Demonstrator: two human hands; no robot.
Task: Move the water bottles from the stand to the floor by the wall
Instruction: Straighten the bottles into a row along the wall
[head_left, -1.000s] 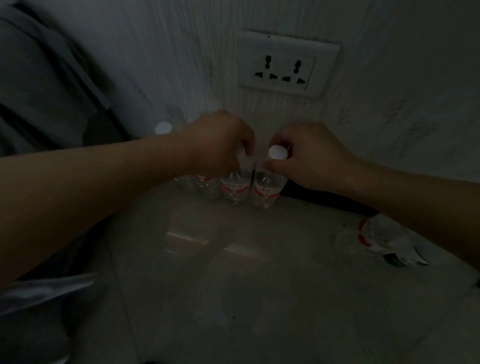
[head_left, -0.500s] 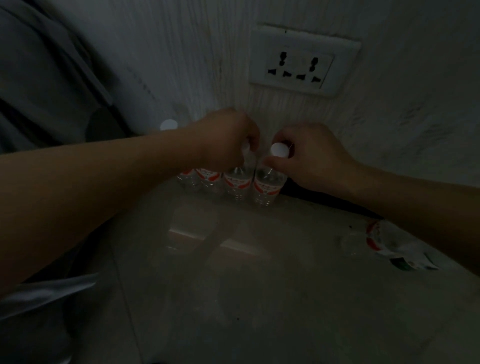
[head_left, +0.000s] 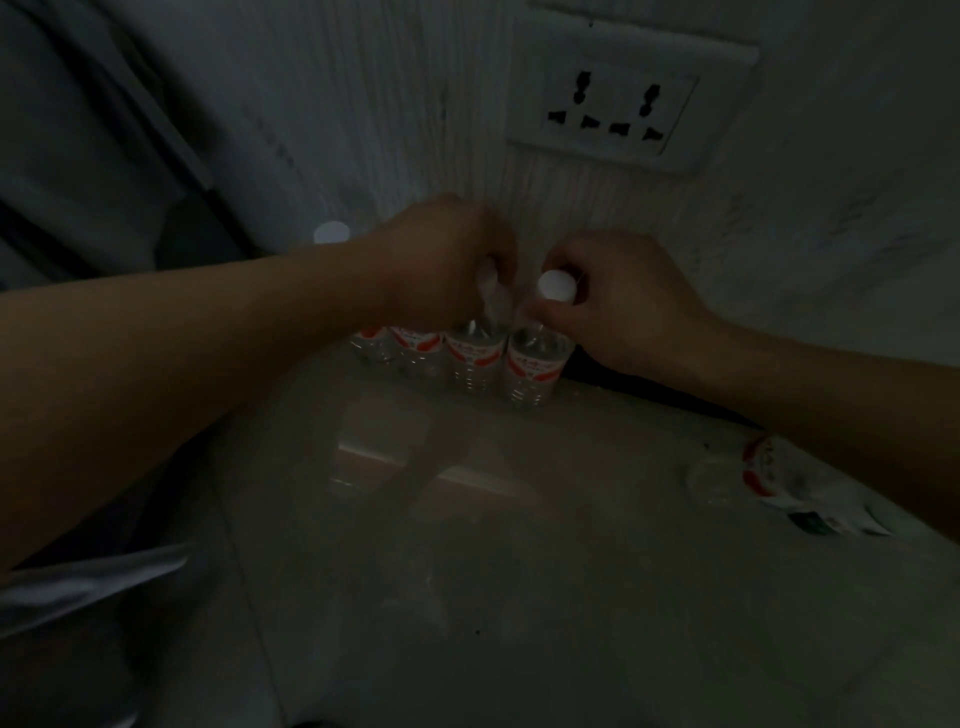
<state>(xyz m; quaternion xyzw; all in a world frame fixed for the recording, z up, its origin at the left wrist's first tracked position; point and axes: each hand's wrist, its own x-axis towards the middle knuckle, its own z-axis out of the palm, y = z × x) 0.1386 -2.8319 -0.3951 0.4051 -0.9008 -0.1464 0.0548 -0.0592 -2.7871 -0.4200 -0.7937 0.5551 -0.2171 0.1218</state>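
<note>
Several clear water bottles with red-and-white labels stand in a row on the floor against the white wall. My right hand (head_left: 618, 301) pinches the neck under the white cap of the rightmost bottle (head_left: 535, 364). My left hand (head_left: 447, 260) grips the top of the bottle beside it (head_left: 475, 358), hiding its cap. Two more bottles (head_left: 410, 345) stand to the left, partly hidden by my left forearm. A white cap (head_left: 331, 232) of another bottle shows above that forearm.
A white wall socket (head_left: 618, 104) sits above the bottles. An empty crumpled bottle and wrapper (head_left: 769, 478) lie on the floor at the right, under my right forearm. A dark frame and grey fabric (head_left: 104, 171) stand at the left. The tiled floor (head_left: 519, 571) spreads toward me.
The view has drawn closer to the wall and bottles. Both hands keep their holds on the two rightmost bottle tops, which stay standing on the floor.
</note>
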